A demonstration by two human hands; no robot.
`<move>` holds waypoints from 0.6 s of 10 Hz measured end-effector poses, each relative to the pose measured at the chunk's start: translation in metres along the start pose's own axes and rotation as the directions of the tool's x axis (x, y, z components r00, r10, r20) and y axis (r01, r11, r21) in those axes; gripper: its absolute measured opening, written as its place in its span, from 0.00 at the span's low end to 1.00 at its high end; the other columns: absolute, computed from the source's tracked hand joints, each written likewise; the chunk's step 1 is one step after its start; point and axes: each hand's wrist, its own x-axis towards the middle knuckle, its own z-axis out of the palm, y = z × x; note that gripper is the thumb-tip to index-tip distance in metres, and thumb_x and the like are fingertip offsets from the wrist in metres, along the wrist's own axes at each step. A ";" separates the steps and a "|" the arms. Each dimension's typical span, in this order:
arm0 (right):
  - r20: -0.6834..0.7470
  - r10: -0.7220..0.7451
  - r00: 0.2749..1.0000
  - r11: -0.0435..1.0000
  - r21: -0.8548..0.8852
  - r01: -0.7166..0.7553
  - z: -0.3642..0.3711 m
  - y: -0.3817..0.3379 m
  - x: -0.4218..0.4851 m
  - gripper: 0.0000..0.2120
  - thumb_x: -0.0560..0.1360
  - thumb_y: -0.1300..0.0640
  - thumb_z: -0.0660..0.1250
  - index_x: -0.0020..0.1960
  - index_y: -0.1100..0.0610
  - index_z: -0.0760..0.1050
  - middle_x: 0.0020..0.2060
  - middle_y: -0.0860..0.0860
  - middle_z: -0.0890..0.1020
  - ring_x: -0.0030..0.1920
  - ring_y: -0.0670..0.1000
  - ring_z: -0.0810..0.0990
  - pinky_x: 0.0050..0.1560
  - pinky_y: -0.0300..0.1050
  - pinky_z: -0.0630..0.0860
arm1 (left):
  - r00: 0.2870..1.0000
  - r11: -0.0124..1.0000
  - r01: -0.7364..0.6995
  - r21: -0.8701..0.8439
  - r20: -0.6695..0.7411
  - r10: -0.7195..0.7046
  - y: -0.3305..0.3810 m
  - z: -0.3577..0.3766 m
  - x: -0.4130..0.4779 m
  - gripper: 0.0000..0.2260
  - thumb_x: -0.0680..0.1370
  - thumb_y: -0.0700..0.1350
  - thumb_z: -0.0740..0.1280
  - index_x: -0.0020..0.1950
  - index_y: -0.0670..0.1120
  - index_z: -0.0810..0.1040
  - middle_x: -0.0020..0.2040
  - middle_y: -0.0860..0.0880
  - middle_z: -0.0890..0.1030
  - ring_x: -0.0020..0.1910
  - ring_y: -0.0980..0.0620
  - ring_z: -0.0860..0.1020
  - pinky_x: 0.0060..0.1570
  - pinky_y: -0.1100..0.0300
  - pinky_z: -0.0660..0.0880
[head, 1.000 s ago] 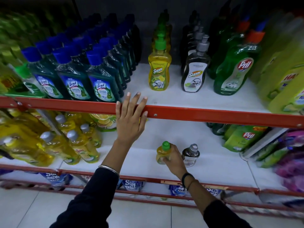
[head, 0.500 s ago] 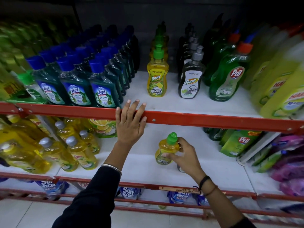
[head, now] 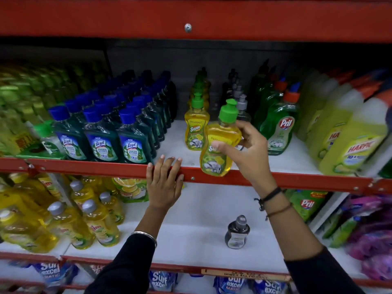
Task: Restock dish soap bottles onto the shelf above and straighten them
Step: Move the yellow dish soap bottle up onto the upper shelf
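My right hand grips a yellow dish soap bottle with a green cap, held tilted just above the red front rail of the upper shelf. It hangs in front of a row of matching yellow bottles standing on that shelf. My left hand rests flat on the red rail, fingers spread over its edge, holding nothing. A dark bottle with a grey cap stands alone on the white lower shelf. More dark grey-capped bottles stand behind my held bottle, partly hidden.
Blue-capped green bottles fill the upper shelf's left. Green Pril bottles and yellow Harpic bottles stand at the right. Yellow bottles crowd the lower shelf's left; pouches lie at its right. A red beam spans overhead.
My right hand has lifted the yellow bottle from the lower shelf up to the upper shelf's edge. The view has tilted upward. My left hand stays on the rail.
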 end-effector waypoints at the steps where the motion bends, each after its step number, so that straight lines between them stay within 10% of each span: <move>1: -0.029 0.022 0.999 0.999 -0.041 -0.023 0.016 0.012 0.019 0.23 0.62 0.55 0.79 0.55 0.55 0.76 0.47 0.49 0.83 0.47 0.47 0.83 0.50 0.47 0.81 | 1.000 1.000 0.010 -0.010 -0.018 -0.010 0.000 0.001 0.000 0.17 0.81 0.52 0.52 0.66 0.47 0.70 0.63 0.48 0.71 0.71 0.47 0.62 0.73 0.49 0.50; 6: 0.058 0.048 0.997 0.970 -0.239 -0.033 0.054 0.048 0.036 0.27 0.65 0.47 0.76 0.60 0.53 0.74 0.55 0.52 0.81 0.51 0.49 0.79 0.52 0.44 0.78 | 0.998 0.999 -0.018 0.029 -0.052 0.019 -0.002 0.010 -0.001 0.18 0.82 0.53 0.50 0.66 0.47 0.70 0.63 0.48 0.72 0.70 0.47 0.63 0.74 0.49 0.48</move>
